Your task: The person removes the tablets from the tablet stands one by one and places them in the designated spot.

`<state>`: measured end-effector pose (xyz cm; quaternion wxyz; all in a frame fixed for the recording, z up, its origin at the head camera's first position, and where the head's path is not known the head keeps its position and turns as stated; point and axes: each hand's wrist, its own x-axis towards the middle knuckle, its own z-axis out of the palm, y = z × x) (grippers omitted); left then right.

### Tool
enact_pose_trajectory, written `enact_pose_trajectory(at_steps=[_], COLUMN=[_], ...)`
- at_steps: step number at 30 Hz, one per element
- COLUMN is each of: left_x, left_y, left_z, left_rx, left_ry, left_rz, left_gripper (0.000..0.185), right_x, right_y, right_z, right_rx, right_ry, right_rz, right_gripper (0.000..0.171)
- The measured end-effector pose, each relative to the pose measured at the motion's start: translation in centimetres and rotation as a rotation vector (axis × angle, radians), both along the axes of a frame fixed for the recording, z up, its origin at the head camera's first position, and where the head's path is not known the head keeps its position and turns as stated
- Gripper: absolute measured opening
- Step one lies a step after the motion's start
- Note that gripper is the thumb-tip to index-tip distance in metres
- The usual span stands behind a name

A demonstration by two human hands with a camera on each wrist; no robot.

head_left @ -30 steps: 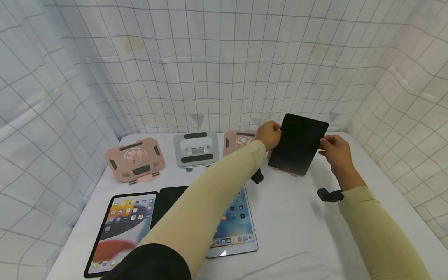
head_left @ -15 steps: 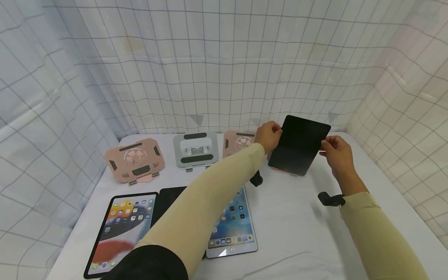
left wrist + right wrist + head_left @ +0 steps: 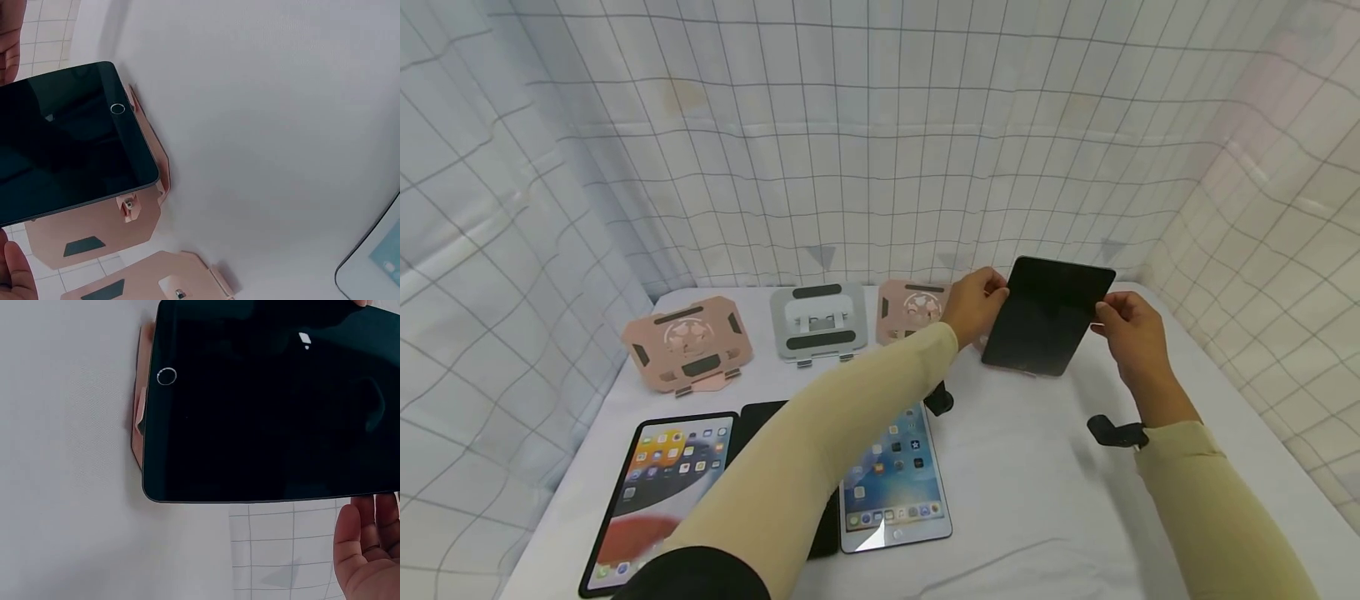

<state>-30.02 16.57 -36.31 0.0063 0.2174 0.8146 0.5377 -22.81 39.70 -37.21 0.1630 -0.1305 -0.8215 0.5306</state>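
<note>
A black tablet (image 3: pixel 1048 317) with a dark screen stands at the back right, leaning backward. My left hand (image 3: pixel 976 308) pinches its left side edge, and my right hand (image 3: pixel 1135 337) pinches the opposite edge, both in the upper half. In the left wrist view, the tablet's home-button end sits at the lip of a pink tablet stand (image 3: pixel 100 231), whose back plate shows beneath the tablet. Part of that lip (image 3: pixel 141 412) also shows in the right wrist view; the tablet covers most of the stand.
Left along the back are another pink stand (image 3: pixel 917 307), a grey stand (image 3: pixel 820 321) and a third pink one (image 3: pixel 691 343). A lit white tablet (image 3: pixel 898 492), a dark tablet (image 3: pixel 826 529) and a lit black-rimmed tablet (image 3: pixel 662 500) lie in front. Grid-patterned curtains (image 3: pixel 880 150) surround the table.
The black tablet's top has tipped back and down, shifting slightly right. Both hands have moved a little with it, keeping hold of its edges.
</note>
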Motion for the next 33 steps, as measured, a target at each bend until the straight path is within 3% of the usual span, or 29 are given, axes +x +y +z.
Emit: enact_pose_trajectory(at_steps=[8,13,21,33], left_x=[1.0,1.6,2.0,3.2], left_y=[-0.9,-1.6,-3.4,-5.2], left_z=[0.0,-0.4,-1.1,0.2], left_rx=[0.046,0.091,0.23,0.172], left_ry=[-0.025,-0.059,-0.254,-0.317], left_rz=[0.015,-0.004,-0.07,-0.13], left_gripper=[0.009,0.01,0.01,0.007], right_x=[0.5,1.2,2.5,4.0], right_y=[-0.2,-0.2,-1.0,-1.0], right_z=[0.2,0.3,0.4,1.2], right_rx=[-0.033,-0.141,-0.093,-0.071], right_ry=[0.009,0.052,0.045,0.034], right_rz=[0.044,0.107,0.199,0.384], right_gripper=[0.016,0.015,0.021,0.014])
